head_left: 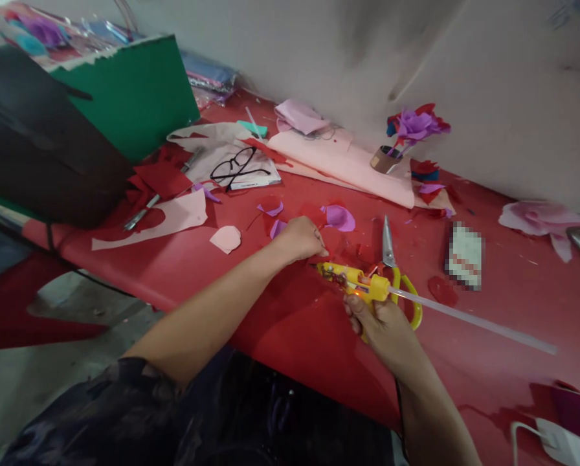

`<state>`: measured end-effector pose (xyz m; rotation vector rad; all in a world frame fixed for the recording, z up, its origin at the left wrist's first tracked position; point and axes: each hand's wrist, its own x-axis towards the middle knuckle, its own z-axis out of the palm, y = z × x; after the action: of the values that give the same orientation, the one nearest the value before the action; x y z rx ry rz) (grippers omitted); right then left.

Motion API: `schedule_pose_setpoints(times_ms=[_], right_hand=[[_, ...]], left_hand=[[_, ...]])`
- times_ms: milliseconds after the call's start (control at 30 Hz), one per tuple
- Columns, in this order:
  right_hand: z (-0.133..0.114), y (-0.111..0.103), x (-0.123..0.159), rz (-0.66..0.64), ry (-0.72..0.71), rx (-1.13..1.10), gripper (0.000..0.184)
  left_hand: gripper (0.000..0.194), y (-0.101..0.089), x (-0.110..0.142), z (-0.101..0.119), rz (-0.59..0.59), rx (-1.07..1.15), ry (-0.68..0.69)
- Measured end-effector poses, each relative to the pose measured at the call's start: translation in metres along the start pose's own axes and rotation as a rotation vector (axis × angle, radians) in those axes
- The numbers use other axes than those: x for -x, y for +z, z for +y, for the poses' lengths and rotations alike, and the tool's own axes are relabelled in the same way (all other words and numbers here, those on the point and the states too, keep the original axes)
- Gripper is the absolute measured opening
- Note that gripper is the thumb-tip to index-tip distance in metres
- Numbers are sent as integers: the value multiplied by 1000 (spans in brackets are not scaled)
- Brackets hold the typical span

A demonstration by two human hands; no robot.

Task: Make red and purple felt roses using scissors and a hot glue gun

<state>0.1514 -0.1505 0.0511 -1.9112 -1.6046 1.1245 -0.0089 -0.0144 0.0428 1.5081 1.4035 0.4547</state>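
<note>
Yellow plastic: the glue gun (354, 278) is above the red table (280, 320), gripped by the curled fingers of the right hand (384, 329), its glue stick (474, 321) jutting toward four o'clock. At ten, just beside the nozzle (322, 267), the left hand (300, 240) has bent fingers; whether they pinch anything, I cannot tell. Scissors (388, 246) lie at two, purple flower (416, 125) at one.

The glue gun (380, 288) looks like smooth plastic; near it, the scissors (389, 251) have shiny metal blades. The tabletop (314, 336) looks smooth, faintly glossy.
</note>
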Motion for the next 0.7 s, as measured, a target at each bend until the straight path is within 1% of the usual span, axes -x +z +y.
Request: schedule_pose_setpoints(times_ms=[67, 167, 233, 367, 500, 700], right_hand=[[0, 0, -1, 4, -1, 38, 49], [-2, 0, -3, 1, 6, 86, 49], [-3, 0, -3, 6, 7, 105, 47], [-6, 0, -3, 16, -17, 137, 44], [-9, -1, -2, 23, -21, 142, 44], [-11, -1, -2, 31, -21, 143, 42]], left_hand=[[9, -1, 1, 0, -16, -33, 9], [4, -3, 2, 2, -70, -102, 4], [4, -5, 4, 5, -94, -148, 0], [12, -11, 5, 9, -139, -224, 21], [21, -13, 6, 9, -166, -278, 9], [21, -12, 6, 9, -168, -271, 15]])
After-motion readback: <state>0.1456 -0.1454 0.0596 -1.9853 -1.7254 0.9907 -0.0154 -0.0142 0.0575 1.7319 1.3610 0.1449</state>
